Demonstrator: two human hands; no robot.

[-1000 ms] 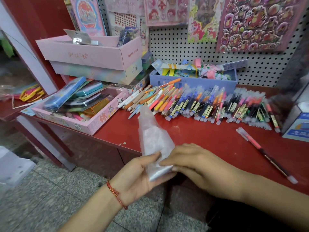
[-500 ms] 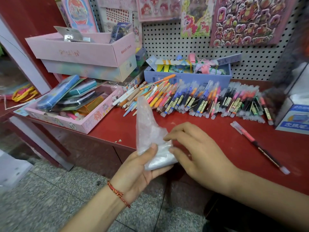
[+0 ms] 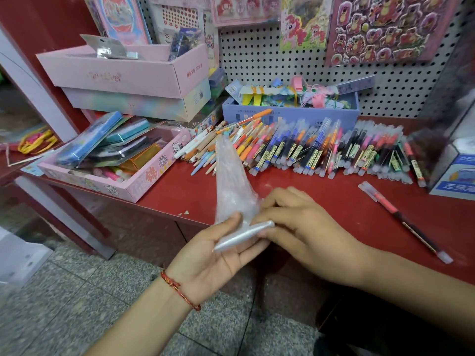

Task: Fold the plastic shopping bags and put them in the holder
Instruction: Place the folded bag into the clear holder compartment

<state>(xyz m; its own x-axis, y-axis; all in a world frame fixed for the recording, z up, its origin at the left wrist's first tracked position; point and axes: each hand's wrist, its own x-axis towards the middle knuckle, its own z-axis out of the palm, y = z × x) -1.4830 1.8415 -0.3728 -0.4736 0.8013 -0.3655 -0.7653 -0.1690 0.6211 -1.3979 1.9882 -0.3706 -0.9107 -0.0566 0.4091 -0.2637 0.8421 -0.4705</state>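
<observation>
A clear plastic bag (image 3: 232,186), folded into a narrow strip, stands up from my hands with its tip near the pens. Its lower end is rolled into a tight silvery fold (image 3: 244,236). My left hand (image 3: 213,263) lies palm up under the fold, thumb pressing on the bag. My right hand (image 3: 298,227) pinches the right end of the fold with curled fingers. Both hands hover at the front edge of the red counter (image 3: 295,199). No holder for bags is recognisable.
A long row of pens (image 3: 308,150) lies across the counter. One loose pen (image 3: 401,219) lies to the right. A pink tray (image 3: 110,170) of stationery sits at the left, stacked pink boxes (image 3: 128,80) behind it, a blue box (image 3: 290,111) at the pegboard.
The lower end of the bag has been rolled up tighter into a thin fold. My right hand moved from the bag's flat side to the fold's right end.
</observation>
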